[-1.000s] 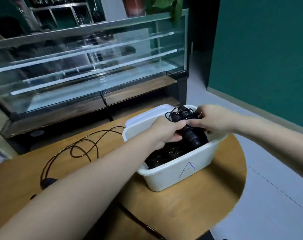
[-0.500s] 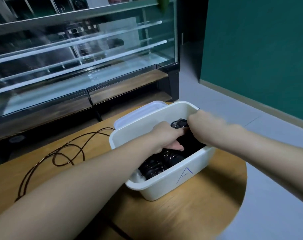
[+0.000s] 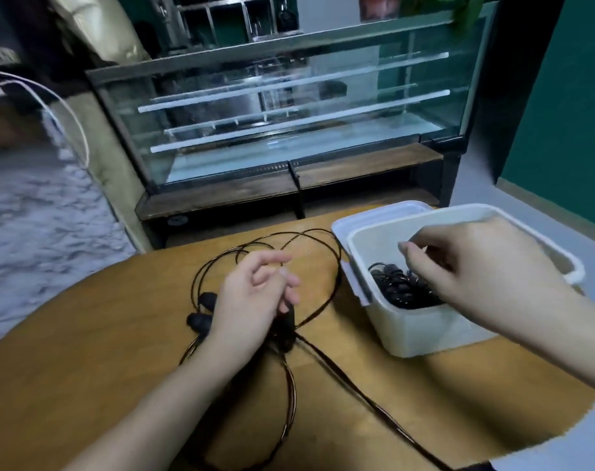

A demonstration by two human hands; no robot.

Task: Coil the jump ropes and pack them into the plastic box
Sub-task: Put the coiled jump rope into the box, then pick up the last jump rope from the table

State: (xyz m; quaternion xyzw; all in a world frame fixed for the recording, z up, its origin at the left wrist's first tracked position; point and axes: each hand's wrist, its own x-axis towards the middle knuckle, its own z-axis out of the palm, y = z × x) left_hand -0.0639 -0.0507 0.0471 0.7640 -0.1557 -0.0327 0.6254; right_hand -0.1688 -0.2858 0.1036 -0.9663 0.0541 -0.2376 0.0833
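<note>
A white plastic box point(image 3: 425, 329) stands at the right of the round wooden table point(image 3: 119, 341), and coiled black jump ropes point(image 3: 400, 288) lie inside it. My right hand point(image 3: 479, 277) hovers over the box with fingers loosely curled and nothing in them. A loose black jump rope point(image 3: 374, 406) sprawls in loops across the table's middle, its black handles point(image 3: 206, 299) lying by my left wrist. My left hand point(image 3: 255, 295) is above those handles, fingers relaxed. I cannot tell whether it touches the dark handle under its fingertips.
The box's white lid point(image 3: 374, 215) lies under its far side. A glass display case point(image 3: 289, 113) stands just behind the table. A green wall point(image 3: 561, 96) is at the right, and a white cable point(image 3: 76, 127) hangs at the left.
Both hands have let go of the coiled rope, which now lies in the box. My left hand moved left to the loose rope, and my right hand rose above the box.
</note>
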